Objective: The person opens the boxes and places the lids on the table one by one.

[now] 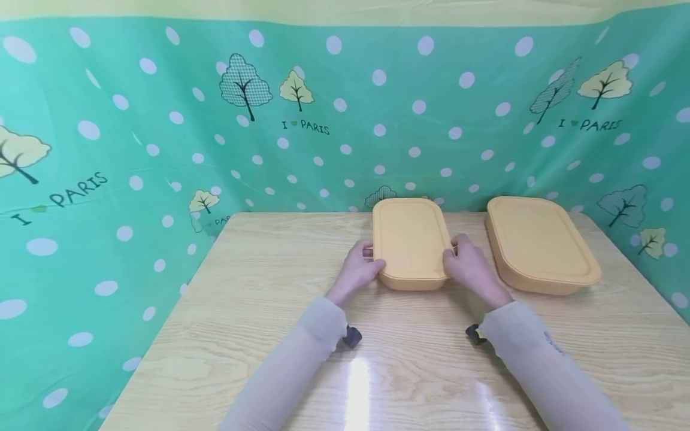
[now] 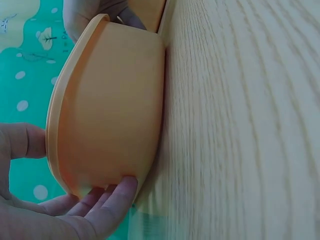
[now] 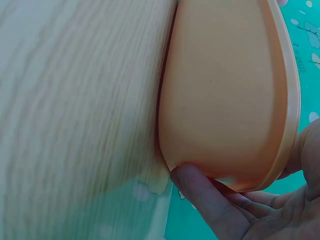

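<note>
Small lidded box (image 1: pixel 412 239) on the desk (image 1: pixel 226 311), between the two hands; the left hand (image 1: pixel 362 265) grips its left side, the right hand (image 1: pixel 470 263) its right. A larger lidded box (image 1: pixel 541 239) lies beside the right hand. Green dotted cloth (image 1: pixel 318 149) behind, repeatedly lettered "I PARIS", a heart between the words.

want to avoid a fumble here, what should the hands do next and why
Probably a slight, level lift of the smaller lidded container: the left hand and right hand grip it from opposite sides, and its lid looks seated. The larger lidded container stands apart to the right, so a straight lift should clear it.
</note>
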Motion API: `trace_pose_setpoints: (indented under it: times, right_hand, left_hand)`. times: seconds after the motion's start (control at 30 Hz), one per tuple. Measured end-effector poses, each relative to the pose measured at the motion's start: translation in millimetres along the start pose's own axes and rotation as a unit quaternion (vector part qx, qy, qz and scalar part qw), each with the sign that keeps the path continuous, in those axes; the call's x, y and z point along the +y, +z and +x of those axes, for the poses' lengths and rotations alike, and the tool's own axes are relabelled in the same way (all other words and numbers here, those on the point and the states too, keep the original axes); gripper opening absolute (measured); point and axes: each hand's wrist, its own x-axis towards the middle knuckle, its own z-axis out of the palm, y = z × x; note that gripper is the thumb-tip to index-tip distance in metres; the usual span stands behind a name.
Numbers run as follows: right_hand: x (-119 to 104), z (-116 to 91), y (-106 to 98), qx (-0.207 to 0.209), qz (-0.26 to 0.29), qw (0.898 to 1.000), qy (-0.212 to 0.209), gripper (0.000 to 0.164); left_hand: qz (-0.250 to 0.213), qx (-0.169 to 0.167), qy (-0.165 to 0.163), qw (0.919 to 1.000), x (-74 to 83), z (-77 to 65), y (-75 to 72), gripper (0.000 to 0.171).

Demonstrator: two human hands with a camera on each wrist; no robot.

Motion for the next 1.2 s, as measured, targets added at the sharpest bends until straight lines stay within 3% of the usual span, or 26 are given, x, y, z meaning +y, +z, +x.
trace_pose_setpoints:
  times: [1.2]
  right_hand:
    - [-15.0, 5.9, 17.9, 0.001, 0.015, 1.0, -0.005, 0.04]
  left_hand:
    - [-0.013, 0.018, -0.012, 0.9997, -10.6, -0.5, -18.7, 0.056]
